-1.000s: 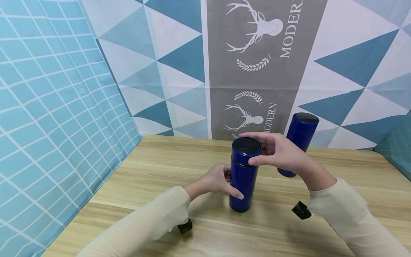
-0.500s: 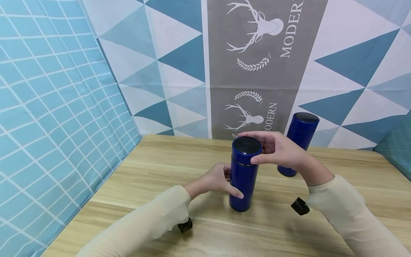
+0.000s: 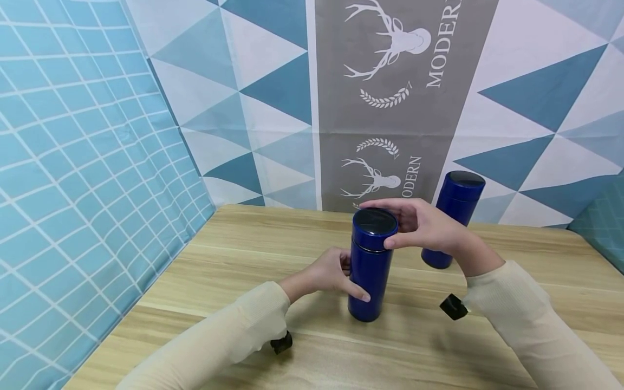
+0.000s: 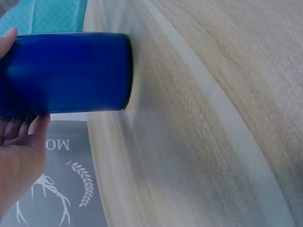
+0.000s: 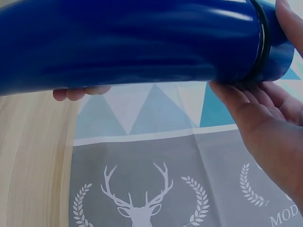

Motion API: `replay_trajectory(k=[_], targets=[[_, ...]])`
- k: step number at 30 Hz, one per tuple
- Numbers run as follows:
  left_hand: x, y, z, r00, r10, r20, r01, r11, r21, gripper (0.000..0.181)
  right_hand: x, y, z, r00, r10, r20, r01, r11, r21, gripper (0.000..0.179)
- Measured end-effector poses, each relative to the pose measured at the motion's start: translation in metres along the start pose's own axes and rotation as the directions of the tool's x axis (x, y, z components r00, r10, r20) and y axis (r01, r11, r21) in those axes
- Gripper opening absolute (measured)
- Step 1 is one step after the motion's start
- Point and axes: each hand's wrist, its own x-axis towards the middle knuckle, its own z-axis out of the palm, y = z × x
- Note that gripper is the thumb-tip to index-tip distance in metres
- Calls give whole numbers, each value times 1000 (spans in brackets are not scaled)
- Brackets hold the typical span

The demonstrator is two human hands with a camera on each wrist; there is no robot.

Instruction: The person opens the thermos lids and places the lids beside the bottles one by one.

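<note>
Cream-coloured knit sleeves (image 3: 219, 341) reached in over a pale wood-grain counter (image 3: 341, 363), where a person's left grip (image 3: 333, 273) was curled round the body of a smooth, dark-blue cylindrical bottle (image 3: 372, 276). The right grip (image 3: 424, 230) clasped the bottle's blue lid (image 3: 374, 222), with its glossy black top, thumb against the near side and fingers round the back. The bottle stood roughly upright, between the two grips; whether its base rested fully on the counter was hard to tell. The slick finish looked the chief hazard: a turn at the lid stronger than the left grip's hold could have spun the whole body, and a sideways push up high could have tipped it. Just behind the right grip, partly screened by it, stood a second dark-blue cylindrical bottle (image 3: 460, 203), which a backward swing might have knocked toward the grey, blue and white deer-print backdrop (image 3: 341, 119) beyond.
</note>
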Motion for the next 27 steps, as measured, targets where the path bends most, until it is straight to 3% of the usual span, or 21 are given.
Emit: replay_trajectory(k=[19, 27], targets=[[0, 0, 0, 1000, 6, -2, -6, 1000, 10, 51, 6, 10, -9, 989, -84, 125, 72, 993, 94, 60], [-1, 0, 0, 1000, 5, 6, -5, 1000, 1, 53, 8, 11, -13, 986, -51, 160, 27, 988, 150, 64]])
